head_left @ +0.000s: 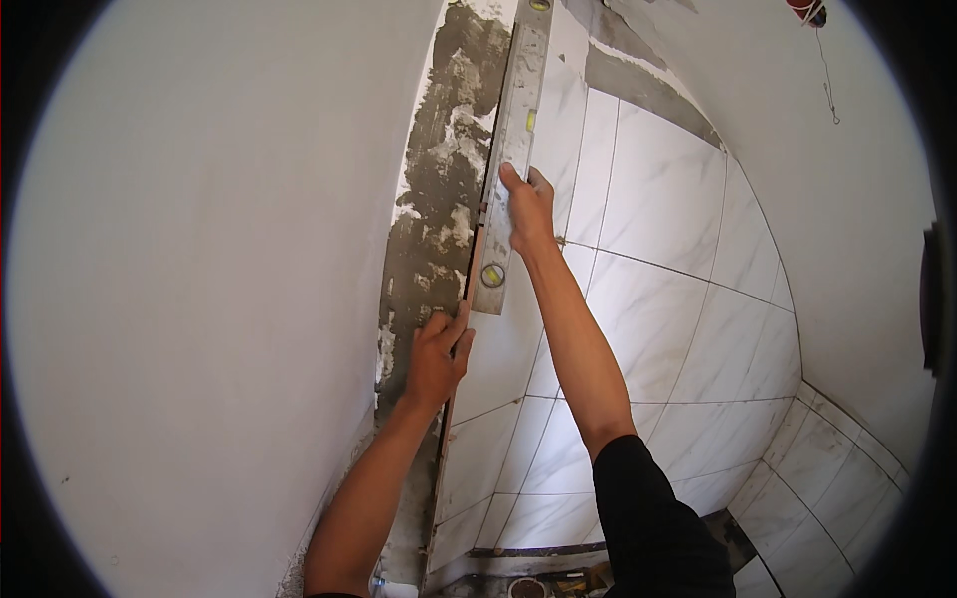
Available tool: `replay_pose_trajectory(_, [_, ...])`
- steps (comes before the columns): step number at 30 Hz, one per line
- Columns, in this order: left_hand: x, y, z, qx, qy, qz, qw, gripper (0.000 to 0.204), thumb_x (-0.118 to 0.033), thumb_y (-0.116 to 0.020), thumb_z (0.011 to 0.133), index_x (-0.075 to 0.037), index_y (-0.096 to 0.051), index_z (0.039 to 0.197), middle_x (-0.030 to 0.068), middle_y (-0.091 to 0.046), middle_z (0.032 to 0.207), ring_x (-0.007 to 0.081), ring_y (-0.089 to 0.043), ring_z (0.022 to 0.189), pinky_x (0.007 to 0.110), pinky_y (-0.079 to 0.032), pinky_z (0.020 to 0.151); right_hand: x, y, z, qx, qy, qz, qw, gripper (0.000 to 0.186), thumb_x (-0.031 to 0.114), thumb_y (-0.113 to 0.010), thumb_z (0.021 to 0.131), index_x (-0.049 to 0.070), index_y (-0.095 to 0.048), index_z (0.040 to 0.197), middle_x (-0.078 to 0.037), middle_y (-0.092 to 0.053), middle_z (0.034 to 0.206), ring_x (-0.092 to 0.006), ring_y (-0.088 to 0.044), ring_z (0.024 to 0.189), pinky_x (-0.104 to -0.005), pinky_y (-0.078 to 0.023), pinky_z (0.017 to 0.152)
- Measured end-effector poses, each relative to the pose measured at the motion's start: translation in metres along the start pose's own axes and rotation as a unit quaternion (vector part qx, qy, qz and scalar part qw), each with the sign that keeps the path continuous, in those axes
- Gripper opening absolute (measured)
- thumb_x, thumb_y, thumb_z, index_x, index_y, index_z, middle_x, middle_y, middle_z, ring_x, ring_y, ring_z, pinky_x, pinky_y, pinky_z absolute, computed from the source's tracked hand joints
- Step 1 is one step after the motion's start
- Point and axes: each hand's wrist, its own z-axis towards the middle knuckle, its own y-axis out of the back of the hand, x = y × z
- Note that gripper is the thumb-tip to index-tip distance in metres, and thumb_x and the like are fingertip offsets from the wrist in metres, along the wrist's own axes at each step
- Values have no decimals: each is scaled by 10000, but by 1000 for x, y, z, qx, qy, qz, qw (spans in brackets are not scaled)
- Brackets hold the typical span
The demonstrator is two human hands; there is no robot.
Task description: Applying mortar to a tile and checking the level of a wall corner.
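Note:
My right hand point(528, 207) grips a long metal spirit level point(514, 110), its thumb across the face and its fingers around the far edge. The level leans nearly upright along the left edge of the tiled wall, and its yellow-green vials show. Just below the level's lower end, my left hand point(439, 357) is closed at the edge of a white marble-look wall tile point(498, 364). Its index finger runs up along the reddish tile edge and the thumb rests on the front. Behind that edge, part of the fingers' contact is hard to make out.
Left of the tiles runs a strip of rough grey mortar point(429, 189), beside a smooth white wall point(219, 279). More marble-look tiles point(658, 189) cover the wall to the right. A wire point(826, 80) hangs at the upper right. Cluttered items point(528, 586) lie low down.

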Motion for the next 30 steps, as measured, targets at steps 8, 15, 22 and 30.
replay_pose_trajectory(8, [1, -1, 0, 7, 7, 4, 1000, 440, -115, -705, 927, -79, -649, 1362, 84, -571, 898, 266, -586, 820, 405, -430, 768, 0, 0, 1, 4, 2, 1, 1000, 252, 199, -640, 1009, -19, -629, 1134, -115, -709, 937, -209, -678, 705, -397, -609, 584])
replay_pose_trajectory(15, [1, -2, 0, 0, 0, -8, 1000, 438, -117, -704, 928, -80, -650, 1362, 82, -567, 894, 264, -582, 814, 400, -427, 765, 2, 1, -1, 7, 7, -6, 1000, 245, 194, -642, 1006, -16, -628, 1131, -117, -709, 938, -214, -680, 704, -397, -612, 586])
replay_pose_trajectory(22, [-2, -4, 0, 2, -1, 3, 1000, 439, -117, -711, 921, -70, -650, 1353, 99, -562, 884, 291, -581, 808, 414, -431, 749, -4, 10, 6, 1, 26, -5, 1000, 247, 189, -648, 1002, -27, -617, 1118, -119, -700, 932, -218, -677, 703, -401, -614, 593])
replay_pose_trajectory(30, [2, -2, -3, 11, 14, -1, 1000, 474, -99, -723, 909, -86, -635, 1375, 134, -572, 914, 321, -595, 836, 424, -442, 761, 48, 73, -23, -16, 60, -85, 994, 288, 210, -702, 972, -31, -607, 1097, -142, -699, 936, -226, -691, 698, -393, -617, 612])
